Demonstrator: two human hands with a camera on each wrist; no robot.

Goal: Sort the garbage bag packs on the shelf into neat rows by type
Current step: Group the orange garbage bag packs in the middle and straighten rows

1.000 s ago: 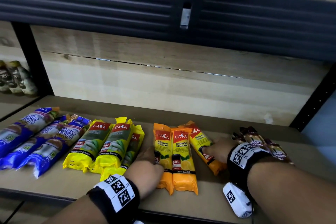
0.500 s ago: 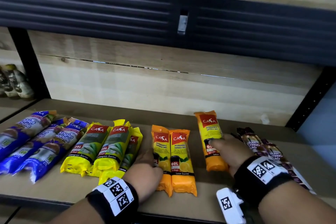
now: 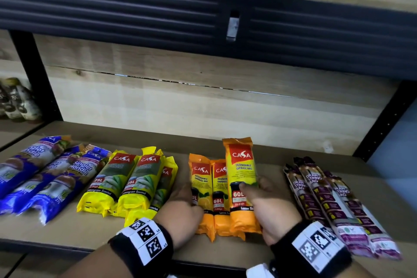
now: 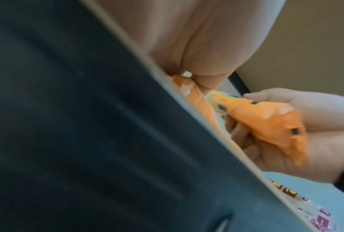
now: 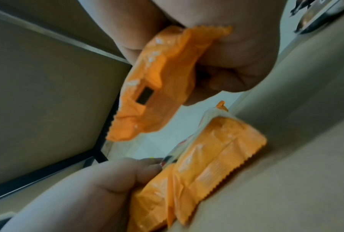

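Three orange Casa 60L packs are in the middle of the shelf. Two orange packs (image 3: 204, 178) lie side by side. My left hand (image 3: 185, 203) rests flat against their left edge, touching the outer one. My right hand (image 3: 255, 189) grips the third orange pack (image 3: 241, 165) round its middle, holding it just right of the pair and raised off the board. In the right wrist view the held pack (image 5: 157, 86) hangs above the lying pair (image 5: 207, 157). Blue packs (image 3: 56, 176) and yellow 25L packs (image 3: 126, 178) lie to the left, brown drawstring packs (image 3: 327, 198) to the right.
The wooden shelf board (image 3: 90, 230) has a dark front lip and a pale back panel (image 3: 203, 115). A black upright (image 3: 33, 74) bounds the bay on the left, with bottles (image 3: 18, 101) beyond it. The dark ribbed shelf edge (image 3: 135, 11) hangs overhead.
My right hand picked up the third orange pack, straightened it and carried it left, up against the other two. The left hand has stayed at the pair's left edge.
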